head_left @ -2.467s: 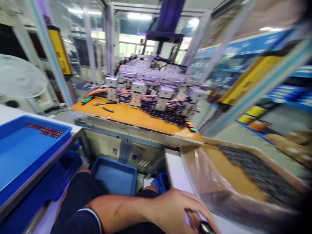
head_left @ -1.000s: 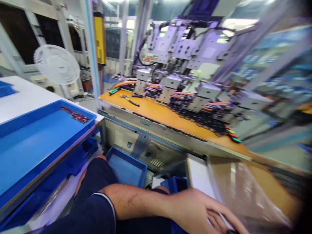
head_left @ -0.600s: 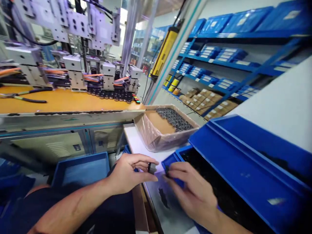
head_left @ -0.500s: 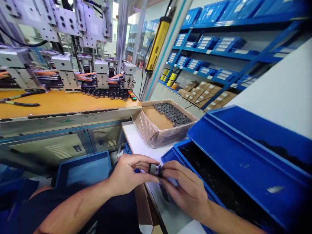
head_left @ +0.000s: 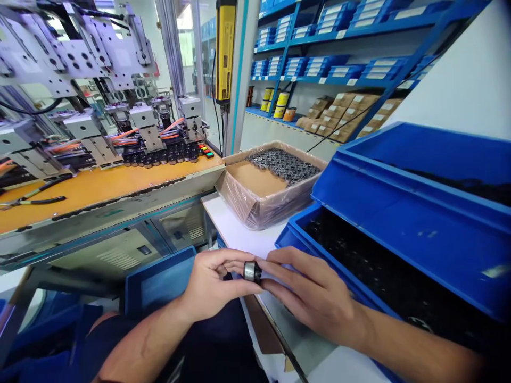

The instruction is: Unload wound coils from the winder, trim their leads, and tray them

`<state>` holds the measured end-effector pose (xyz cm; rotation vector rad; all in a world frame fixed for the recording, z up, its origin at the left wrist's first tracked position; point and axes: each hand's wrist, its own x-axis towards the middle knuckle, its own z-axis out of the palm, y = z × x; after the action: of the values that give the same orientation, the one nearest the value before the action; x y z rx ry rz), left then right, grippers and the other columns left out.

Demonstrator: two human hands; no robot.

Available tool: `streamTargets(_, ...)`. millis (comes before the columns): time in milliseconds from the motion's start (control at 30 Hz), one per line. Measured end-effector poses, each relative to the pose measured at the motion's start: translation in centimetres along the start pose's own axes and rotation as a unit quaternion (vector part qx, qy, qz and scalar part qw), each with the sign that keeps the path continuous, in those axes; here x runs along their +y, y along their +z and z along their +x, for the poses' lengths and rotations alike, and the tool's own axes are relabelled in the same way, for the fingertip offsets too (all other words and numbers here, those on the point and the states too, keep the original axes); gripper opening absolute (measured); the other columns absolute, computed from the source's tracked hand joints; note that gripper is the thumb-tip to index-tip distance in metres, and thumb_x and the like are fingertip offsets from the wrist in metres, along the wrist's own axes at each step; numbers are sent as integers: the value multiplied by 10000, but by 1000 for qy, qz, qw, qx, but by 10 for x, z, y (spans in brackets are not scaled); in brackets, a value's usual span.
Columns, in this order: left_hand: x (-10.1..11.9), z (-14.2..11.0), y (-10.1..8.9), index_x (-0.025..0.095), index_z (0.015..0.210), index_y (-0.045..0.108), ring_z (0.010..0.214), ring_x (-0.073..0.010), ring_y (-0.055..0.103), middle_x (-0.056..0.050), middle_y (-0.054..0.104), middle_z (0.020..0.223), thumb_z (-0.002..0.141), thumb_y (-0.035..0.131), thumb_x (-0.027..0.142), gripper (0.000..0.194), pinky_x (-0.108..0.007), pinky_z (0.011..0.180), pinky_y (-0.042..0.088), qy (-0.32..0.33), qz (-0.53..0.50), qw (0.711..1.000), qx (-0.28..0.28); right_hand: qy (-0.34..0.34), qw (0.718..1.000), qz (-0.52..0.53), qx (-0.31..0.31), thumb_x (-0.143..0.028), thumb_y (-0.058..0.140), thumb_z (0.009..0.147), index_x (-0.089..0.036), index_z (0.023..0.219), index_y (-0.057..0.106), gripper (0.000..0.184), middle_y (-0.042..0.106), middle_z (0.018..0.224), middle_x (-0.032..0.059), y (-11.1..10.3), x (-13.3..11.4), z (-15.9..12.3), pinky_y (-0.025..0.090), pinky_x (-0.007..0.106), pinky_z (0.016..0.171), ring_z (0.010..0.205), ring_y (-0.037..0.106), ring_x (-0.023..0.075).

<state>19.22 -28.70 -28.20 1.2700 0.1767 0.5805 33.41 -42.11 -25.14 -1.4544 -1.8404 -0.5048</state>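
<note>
Between the fingers of my left hand (head_left: 213,282) is a short silver metal cylinder (head_left: 249,271), lying on its side. A small black piece (head_left: 258,273) sits against the cylinder's right end. My right hand (head_left: 313,290) has its fingertips closed at that black piece, so both hands meet over the front of the bench. How deep the black piece goes into the cylinder is hidden by my fingers.
Right of my hands, a blue bin (head_left: 303,239) holds many small black parts, with another blue bin (head_left: 399,207) stacked above. A plastic-lined carton (head_left: 255,186) of dark parts stands behind. Left, a machine's orange worktop (head_left: 96,191) carries pliers (head_left: 35,197) and rows of black round parts (head_left: 159,156).
The view has swung from the machine to the bench and bins. My right hand has come in with the black piece and brought it against the cylinder in my left hand.
</note>
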Motion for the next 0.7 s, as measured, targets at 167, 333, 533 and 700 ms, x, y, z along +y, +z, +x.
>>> streamTargets(167, 3, -2, 3, 138, 933, 747, 754, -182, 747, -56, 791, 830, 563, 888, 125, 395, -271, 722, 609, -42, -56, 997, -18, -11, 1000, -4, -1, -194, 575, 937, -150, 1113, 599, 184, 651, 892, 79, -2, -2, 1, 574, 266, 643, 793, 656, 162)
streamTargets(333, 8, -3, 0, 121, 930, 746, 742, -191, 756, -54, 793, 810, 544, 890, 107, 413, -278, 726, 619, -103, -71, 991, -44, -67, 997, -20, -11, -191, 588, 928, -141, 1105, 605, 185, 649, 845, 68, -5, 1, 0, 575, 282, 633, 762, 644, 164)
streamTargets(533, 10, -5, -4, 139, 962, 754, 734, -149, 751, -40, 794, 817, 572, 876, 88, 412, -206, 712, 595, -137, -89, 984, -69, -144, 987, -69, -35, -146, 560, 916, -59, 1059, 636, 184, 654, 857, 103, -6, 4, -5, 589, 365, 705, 849, 641, 220)
streamTargets(700, 11, -5, -8, 130, 950, 755, 731, -139, 747, -41, 791, 802, 565, 889, 122, 407, -197, 719, 581, -161, -105, 978, -81, -159, 984, -69, -33, -120, 558, 892, -41, 1015, 649, 172, 652, 855, 106, -6, -2, -5, 588, 362, 699, 821, 640, 224)
